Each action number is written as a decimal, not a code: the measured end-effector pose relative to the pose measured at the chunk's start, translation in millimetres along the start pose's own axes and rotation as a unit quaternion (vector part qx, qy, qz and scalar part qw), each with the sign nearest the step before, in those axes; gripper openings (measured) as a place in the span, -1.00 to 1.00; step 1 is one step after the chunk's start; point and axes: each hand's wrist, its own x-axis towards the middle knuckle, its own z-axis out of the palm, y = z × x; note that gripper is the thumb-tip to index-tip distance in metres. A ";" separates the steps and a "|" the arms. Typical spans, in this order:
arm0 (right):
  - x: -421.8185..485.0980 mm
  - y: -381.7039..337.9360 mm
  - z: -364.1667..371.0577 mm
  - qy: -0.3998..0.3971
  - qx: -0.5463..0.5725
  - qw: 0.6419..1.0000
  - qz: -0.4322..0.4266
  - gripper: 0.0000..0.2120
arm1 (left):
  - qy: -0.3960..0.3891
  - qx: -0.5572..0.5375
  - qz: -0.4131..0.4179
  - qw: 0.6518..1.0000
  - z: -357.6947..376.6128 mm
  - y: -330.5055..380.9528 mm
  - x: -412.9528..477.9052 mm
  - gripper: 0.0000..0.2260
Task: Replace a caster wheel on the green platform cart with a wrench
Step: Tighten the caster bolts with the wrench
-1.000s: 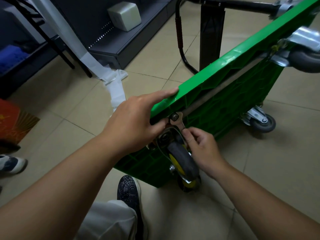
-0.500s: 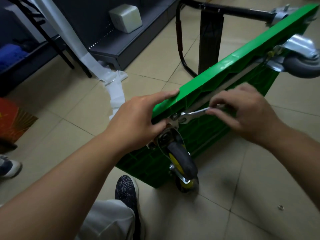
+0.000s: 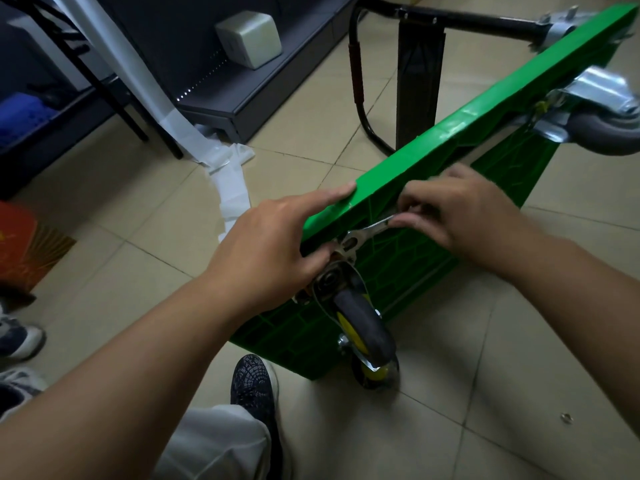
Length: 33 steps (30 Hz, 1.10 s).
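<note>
Head view. Bracing upper edge of green platform cart with left hand, grip clamped over that edge. Pinching wrench with right hand, grip clamped on its handle just under the cart's edge. Holding wrench head at top of caster wheel, at cart's near lower corner.

- Light is dim and flat; the tiled floor reads muted.
- Right hand fingers are smeared by motion blur; the left hand is sharp.
- Wrench at the right fingertips shows a faint glint.
- Green cart edge beyond the left forefinger carries a soft sheen.
- Below the fingers, a soft shadow lies under the wheel.
- Tile joints bow toward the frame edges.
</note>
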 end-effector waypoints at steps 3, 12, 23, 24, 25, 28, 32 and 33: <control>-13.2 4.5 26.9 -0.024 0.135 0.983 0.125 -0.55 | -0.002 0.002 0.001 1.000 0.1 0.7 -0.5 -0.39; -24.5 -19.3 59.4 0.032 0.337 0.914 0.223 -0.83 | -0.004 0.004 -0.003 1.000 -1.0 -1.6 0.9 -0.37; -51.8 -71.8 98.5 0.100 0.573 0.734 0.350 -0.74 | 0.004 -0.025 0.016 1.000 -0.5 -1.4 0.6 -0.39; -55.5 -73.2 100.3 0.103 0.567 0.736 0.355 -0.76 | 0.005 -0.029 0.017 0.999 -0.3 -2.0 0.7 -0.39; -61.6 -73.0 104.0 0.101 0.556 0.739 0.366 -0.76 | 0.006 -0.029 0.016 0.999 -0.3 -2.9 1.3 -0.39; -88.7 -57.8 109.4 0.079 0.480 0.776 0.403 -0.75 | 0.003 -0.025 0.010 1.000 -1.6 -4.4 2.9 -0.38; -80.8 -20.6 65.8 0.090 0.269 0.915 0.286 -0.72 | 0.007 -0.030 0.016 0.999 -0.9 -4.4 1.4 -0.37; -68.2 -16.2 48.0 0.096 0.208 0.945 0.233 -0.72 | 0.007 -0.032 0.017 0.999 -0.9 -4.6 1.7 -0.38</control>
